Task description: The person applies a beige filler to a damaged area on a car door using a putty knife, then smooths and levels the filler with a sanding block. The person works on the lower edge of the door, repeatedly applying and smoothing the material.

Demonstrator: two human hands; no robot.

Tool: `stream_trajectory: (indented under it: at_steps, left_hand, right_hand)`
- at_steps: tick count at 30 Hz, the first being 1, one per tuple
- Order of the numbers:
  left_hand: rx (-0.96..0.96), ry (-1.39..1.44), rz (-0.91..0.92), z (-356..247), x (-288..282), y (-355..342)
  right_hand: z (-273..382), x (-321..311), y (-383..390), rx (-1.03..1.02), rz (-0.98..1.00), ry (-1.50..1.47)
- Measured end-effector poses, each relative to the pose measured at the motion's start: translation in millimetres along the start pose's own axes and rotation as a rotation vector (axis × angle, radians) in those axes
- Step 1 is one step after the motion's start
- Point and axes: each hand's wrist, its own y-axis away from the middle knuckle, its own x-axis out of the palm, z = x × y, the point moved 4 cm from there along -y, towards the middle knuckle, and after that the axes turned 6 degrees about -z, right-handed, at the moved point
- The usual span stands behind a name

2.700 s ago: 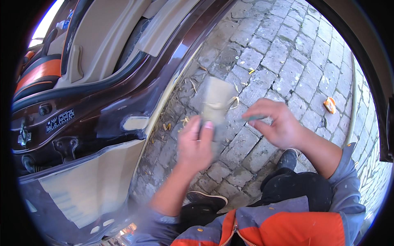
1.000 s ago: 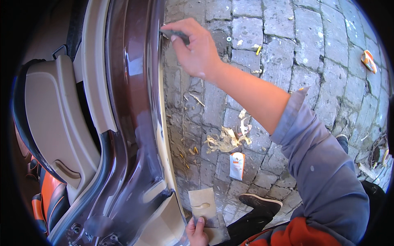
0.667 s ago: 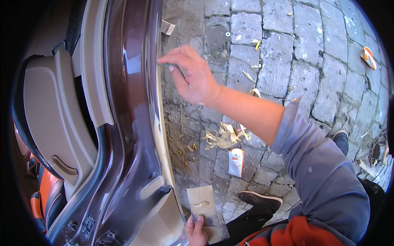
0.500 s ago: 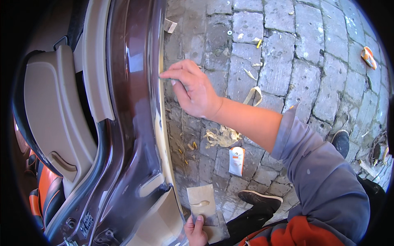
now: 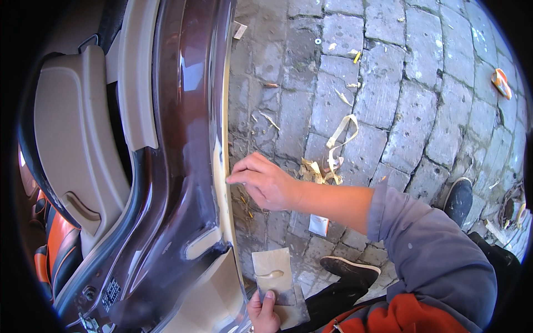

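My left hand point(image 5: 264, 313) pinches a flat, thin putty board point(image 5: 272, 263) at the lower middle, its thumb on top. A smear of beige putty point(image 5: 270, 275) lies on that board, and a second flat plate point(image 5: 293, 315) shows under it. My right hand point(image 5: 265, 182) is closed, fingertips pinched against the pale, putty-coated edge point(image 5: 223, 194) of a brown car body point(image 5: 186, 127). Whatever sits between those fingertips is too hidden to name. Another pale patch point(image 5: 203, 243) marks the car's lower sill.
A beige interior panel point(image 5: 78, 127) and an orange-black seat point(image 5: 60, 244) show inside the car. On the stone paving point(image 5: 383, 72) lie peeled tape strips point(image 5: 341, 139), a white-orange packet point(image 5: 318, 225) and an orange-white object point(image 5: 501, 83). My shoes point(image 5: 352, 267) stand at lower right.
My right hand has moved down along the car's edge toward me, its fingers still pinched. The left hand keeps its hold on the putty board. The view has shifted slightly.
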Motion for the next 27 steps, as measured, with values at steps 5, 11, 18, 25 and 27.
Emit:
stream_trajectory:
  at_steps: [5,11,18,25,27]
  left_hand:
    - [0.013,-0.056,-0.032,-8.7,0.9,4.4]
    - [0.009,-0.007,-0.019,-4.5,0.9,1.8]
    - [-0.013,0.064,-0.038,-2.9,2.1,3.2]
    - [-0.023,0.006,-0.060,-5.0,-2.4,6.1]
    - [-0.003,-0.022,-0.071,-6.0,-3.6,6.7]
  right_hand:
    - [-30.8,-74.4,-88.8,0.108,-0.339,0.159]
    - [-50.4,-131.0,-191.1,0.068,-0.515,0.264]
    - [-49.2,-123.3,-197.1,0.030,-0.538,0.253]
    - [-38.3,-84.4,-133.9,-0.069,-0.391,0.199]
    - [-33.0,-71.3,-116.8,-0.110,-0.361,0.233]
